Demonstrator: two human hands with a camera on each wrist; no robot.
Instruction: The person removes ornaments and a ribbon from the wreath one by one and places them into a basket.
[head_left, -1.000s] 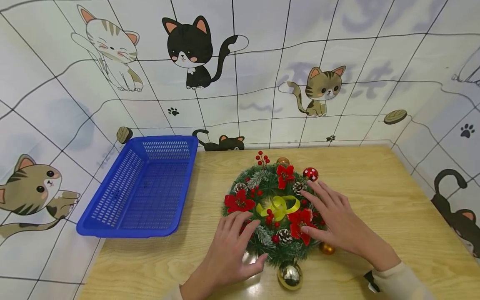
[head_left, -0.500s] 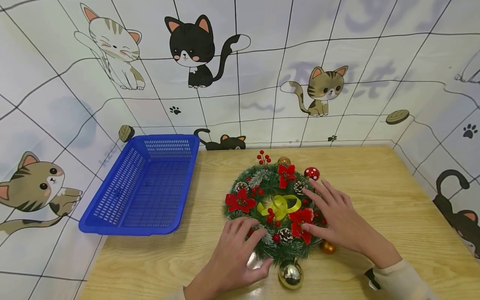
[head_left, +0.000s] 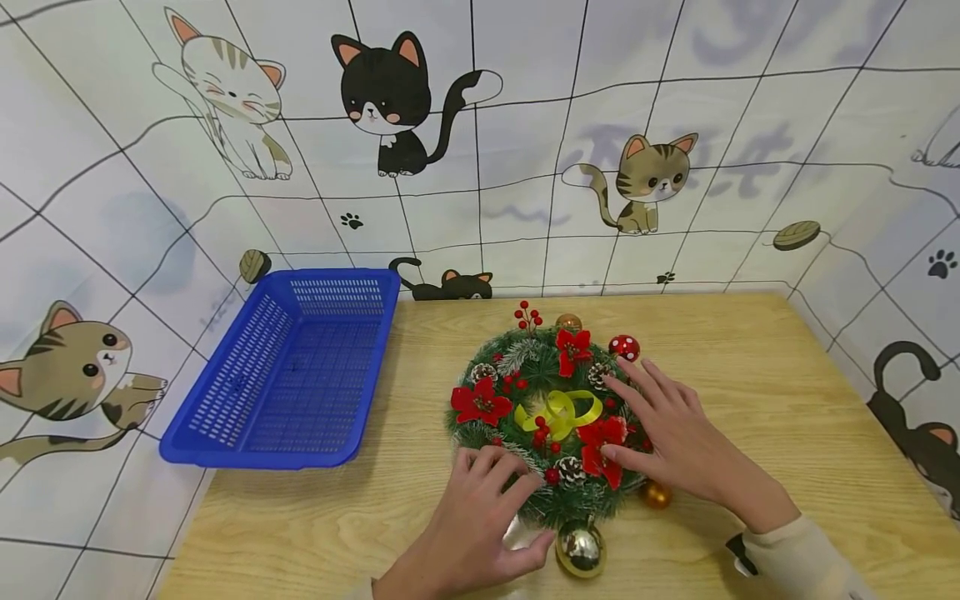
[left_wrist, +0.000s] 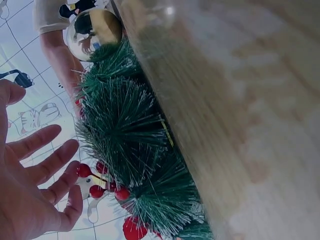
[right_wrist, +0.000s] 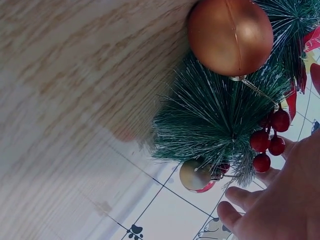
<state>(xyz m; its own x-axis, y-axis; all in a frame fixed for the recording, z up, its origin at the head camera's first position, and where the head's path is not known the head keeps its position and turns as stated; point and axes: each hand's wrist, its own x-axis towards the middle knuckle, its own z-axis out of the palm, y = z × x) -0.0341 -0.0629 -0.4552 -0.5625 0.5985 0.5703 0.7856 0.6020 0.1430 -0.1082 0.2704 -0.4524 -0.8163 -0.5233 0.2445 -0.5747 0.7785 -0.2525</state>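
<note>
Right of one blue basket on the table lies one wreath. The left hand has slid nearer its gold ball, so I think work is there. That and the right hand are wide, holding nothing. I count three red flowers, three pinecones, four balls.

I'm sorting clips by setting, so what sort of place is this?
Probably an indoor tabletop workspace, though home or studio I can't tell: a wood-grain table is backed by cat-patterned wall covering and bears a blue plastic basket and a Christmas wreath.
</note>
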